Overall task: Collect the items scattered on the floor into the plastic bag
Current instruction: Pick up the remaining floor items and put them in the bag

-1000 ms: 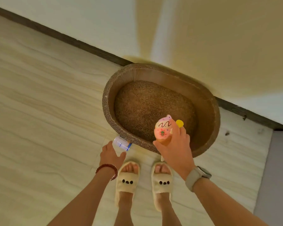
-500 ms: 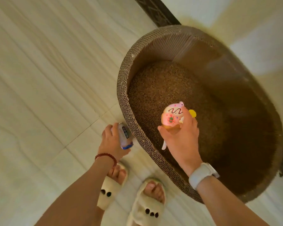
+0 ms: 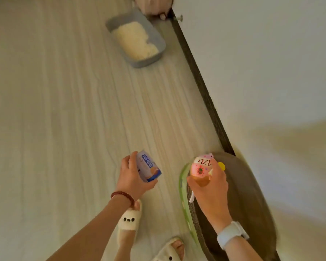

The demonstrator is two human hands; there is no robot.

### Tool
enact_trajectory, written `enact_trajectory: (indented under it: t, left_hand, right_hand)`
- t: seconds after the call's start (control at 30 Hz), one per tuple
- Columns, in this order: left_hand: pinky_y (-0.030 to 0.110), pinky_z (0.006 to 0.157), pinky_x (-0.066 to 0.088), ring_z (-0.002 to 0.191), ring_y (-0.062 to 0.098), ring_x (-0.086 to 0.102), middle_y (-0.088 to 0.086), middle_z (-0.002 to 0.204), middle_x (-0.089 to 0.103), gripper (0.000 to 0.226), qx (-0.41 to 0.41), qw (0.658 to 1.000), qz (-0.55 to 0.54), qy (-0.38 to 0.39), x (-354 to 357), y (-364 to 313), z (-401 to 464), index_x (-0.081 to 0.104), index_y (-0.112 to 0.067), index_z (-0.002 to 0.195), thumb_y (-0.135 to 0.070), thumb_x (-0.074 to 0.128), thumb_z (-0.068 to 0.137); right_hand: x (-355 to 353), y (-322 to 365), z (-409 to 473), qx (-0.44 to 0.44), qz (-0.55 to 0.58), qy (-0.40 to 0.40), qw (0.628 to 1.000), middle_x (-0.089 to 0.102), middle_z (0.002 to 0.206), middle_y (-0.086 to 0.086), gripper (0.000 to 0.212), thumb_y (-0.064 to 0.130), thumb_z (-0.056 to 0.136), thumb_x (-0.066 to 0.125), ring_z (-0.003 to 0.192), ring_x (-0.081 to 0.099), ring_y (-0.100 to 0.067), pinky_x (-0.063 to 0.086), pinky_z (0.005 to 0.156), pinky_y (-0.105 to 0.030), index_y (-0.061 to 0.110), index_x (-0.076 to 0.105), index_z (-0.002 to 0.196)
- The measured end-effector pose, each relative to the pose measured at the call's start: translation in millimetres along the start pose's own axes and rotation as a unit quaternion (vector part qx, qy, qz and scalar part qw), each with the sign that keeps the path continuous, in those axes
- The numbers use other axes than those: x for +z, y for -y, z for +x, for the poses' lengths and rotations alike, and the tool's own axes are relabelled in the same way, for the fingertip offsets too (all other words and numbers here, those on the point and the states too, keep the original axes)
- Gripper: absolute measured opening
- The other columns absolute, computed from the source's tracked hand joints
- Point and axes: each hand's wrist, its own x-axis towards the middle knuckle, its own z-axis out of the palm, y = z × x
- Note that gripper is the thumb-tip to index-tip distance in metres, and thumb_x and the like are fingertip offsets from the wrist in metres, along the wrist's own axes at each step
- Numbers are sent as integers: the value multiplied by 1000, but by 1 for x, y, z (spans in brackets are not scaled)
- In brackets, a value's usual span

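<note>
Blurred scratcher (image 3: pixel 252 194), left hand (image 3: pixel 134 178) gripping carton (image 3: pixel 149 168)

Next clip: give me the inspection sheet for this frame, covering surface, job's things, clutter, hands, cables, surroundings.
Surface: pale wood-grain floor.
Job's things: small carton in left hand; pink toy in right hand; plastic bag not in view.
Clutter: grey tray of pale litter by the wall; brown cardboard bed under the right hand.
Hands: both gripping, fingers curled round their items.
Cables: nothing seen.
Surroundings: white wall, dark baseboard.
</note>
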Motion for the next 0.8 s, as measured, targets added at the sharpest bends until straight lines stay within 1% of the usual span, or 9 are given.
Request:
enact_trajectory:
  t: [0.03,0.1,0.17,0.3,0.37,0.47,0.6,0.67,0.8]
  left_hand:
    - [22,89,42,114,19,45,8,132,32,105,1,999,-23,-27,-35,-17,-8,23,-10,139,-30,84,56]
    - [17,88,40,109,13,44,6,131,32,105,9,995,-58,-86,-131,-44,-28,23,-8,139,-29,85,57]
    - [19,91,41,109,12,43,5,129,32,106,29,991,-71,-114,-172,-57,-42,23,-7,139,-28,85,56]
    - [18,93,39,110,7,39,7,133,32,106,18,974,-112,-198,-313,-56,-89,21,-7,140,-27,84,58]
    - [18,93,38,111,5,36,8,134,31,104,17,958,-122,-259,-370,-41,-107,21,-7,140,-23,84,58]
    - [23,96,41,113,4,34,8,136,30,103,-1,932,-136,-336,-443,-12,-131,20,-7,140,-20,84,60]
    - [25,92,43,113,4,35,6,133,33,102,-53,881,-155,-444,-514,46,-151,23,-8,139,-20,84,59]
    - [25,90,44,114,7,35,7,132,34,100,-88,853,-162,-489,-542,77,-159,25,-8,138,-18,85,58]
    - [23,90,43,115,8,37,9,134,34,99,-155,793,-177,-561,-602,142,-163,25,-9,138,-18,84,59]
  right_hand:
    - [-10,38,-10,-22,1,11,1000,49,113,-5,74,36,65,71,99,51,-28,46,89,-46,29,36,129]
    - [-21,138,-34,-90,12,32,995,43,116,-1,78,28,68,75,107,47,-25,45,94,-46,31,32,133]
    - [-27,184,-43,-139,16,48,989,39,113,3,79,27,68,76,109,48,-24,44,96,-50,32,31,134]
    - [-5,317,-93,-218,47,70,972,38,112,9,79,25,67,76,112,47,-23,41,100,-50,31,34,133]
    - [18,373,-116,-246,63,104,962,38,111,9,77,21,68,75,115,46,-23,38,103,-48,28,34,134]
    - [63,436,-146,-296,65,159,940,39,114,7,76,22,69,76,116,43,-21,38,104,-43,26,35,133]
    - [132,507,-171,-377,65,222,897,40,121,4,75,18,69,77,111,41,-12,37,102,-34,21,37,133]
    - [171,539,-178,-407,59,257,874,40,123,4,75,16,69,77,110,39,-9,37,102,-32,19,38,133]
    - [263,605,-186,-437,24,317,841,41,133,-7,75,15,70,77,118,42,-20,35,101,-32,16,37,133]
